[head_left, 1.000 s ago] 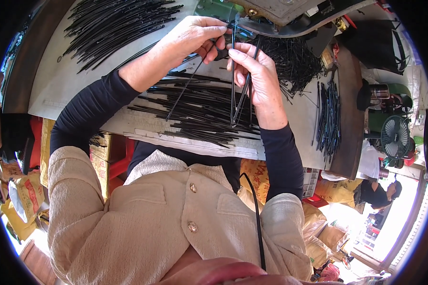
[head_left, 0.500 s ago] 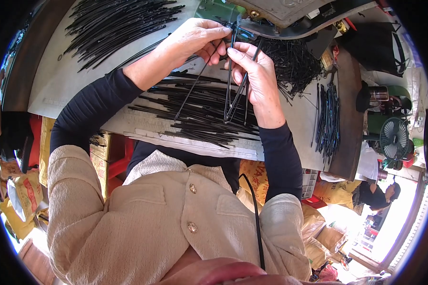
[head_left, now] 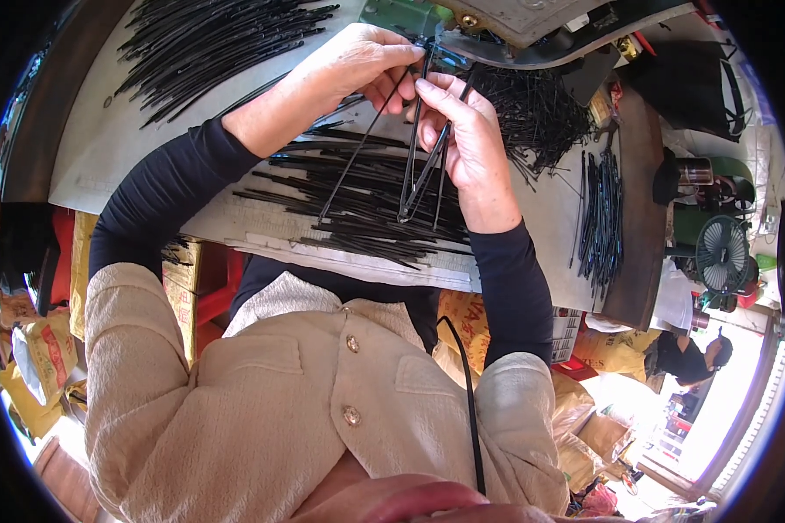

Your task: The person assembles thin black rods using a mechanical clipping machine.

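Left hand (head_left: 358, 65) and right hand (head_left: 462, 131) raised together over the bench (head_left: 105, 148), fingertips pinched on the top ends of a few thin black strips (head_left: 414, 166), likely to keep the ends even while the lengths dangle free. Directly below, a loose heap of the same strips (head_left: 366, 209); far left another pile (head_left: 209, 35); right a tangled mass (head_left: 532, 113) and small bundle (head_left: 602, 209). Grey machine (head_left: 532, 26) crowding the far edge just beyond the fingers. Fan (head_left: 722, 253) off right.
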### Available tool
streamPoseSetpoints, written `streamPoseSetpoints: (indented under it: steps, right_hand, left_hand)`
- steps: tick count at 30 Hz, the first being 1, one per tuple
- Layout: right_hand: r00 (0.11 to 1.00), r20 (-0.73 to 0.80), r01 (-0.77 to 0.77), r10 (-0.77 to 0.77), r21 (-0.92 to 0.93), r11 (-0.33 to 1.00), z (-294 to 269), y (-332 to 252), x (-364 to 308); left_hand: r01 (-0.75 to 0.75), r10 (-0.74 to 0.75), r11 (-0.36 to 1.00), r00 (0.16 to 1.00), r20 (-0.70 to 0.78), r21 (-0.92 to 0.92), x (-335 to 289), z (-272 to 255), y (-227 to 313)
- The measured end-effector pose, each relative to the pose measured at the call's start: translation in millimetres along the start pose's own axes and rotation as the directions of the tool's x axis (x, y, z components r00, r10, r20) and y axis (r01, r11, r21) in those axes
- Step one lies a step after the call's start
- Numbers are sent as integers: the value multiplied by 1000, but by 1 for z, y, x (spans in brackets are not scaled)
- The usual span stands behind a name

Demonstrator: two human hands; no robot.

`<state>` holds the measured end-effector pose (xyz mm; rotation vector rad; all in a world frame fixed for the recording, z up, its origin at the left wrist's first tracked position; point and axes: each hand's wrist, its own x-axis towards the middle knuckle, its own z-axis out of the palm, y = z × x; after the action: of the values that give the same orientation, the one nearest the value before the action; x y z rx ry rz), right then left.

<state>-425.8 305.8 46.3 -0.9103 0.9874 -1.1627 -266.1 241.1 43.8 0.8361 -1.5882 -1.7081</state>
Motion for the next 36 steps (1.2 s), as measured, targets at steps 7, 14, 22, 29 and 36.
streamPoseSetpoints:
  steps: [7, 14, 22, 29, 36]
  right_hand:
    - [999, 33, 11, -11, 5, 1000, 1, -2, -1]
    - [997, 76, 4, -2, -22, 1000, -2, 0, -2]
    - [981, 148, -130, 126, 17, 991, -9, -4, -13]
    - [979, 2, -204, 204, -24, 979, 3, -5, -32]
    - [972, 103, -201, 211, -93, 975, -24, -15, -54]
  left_hand:
    - [-37, 37, 998, 999, -4, 59, 1, 0, 1]
    - [-54, 61, 986, 997, -39, 160, 0, 5, 6]
    - [11, -18, 995, 997, 69, 102, 0, -3, 6]
    - [36, -37, 999, 998, 43, 9, -3, 1, 0]
    - [161, -137, 980, 973, 188, -119, -6, 1, 10]
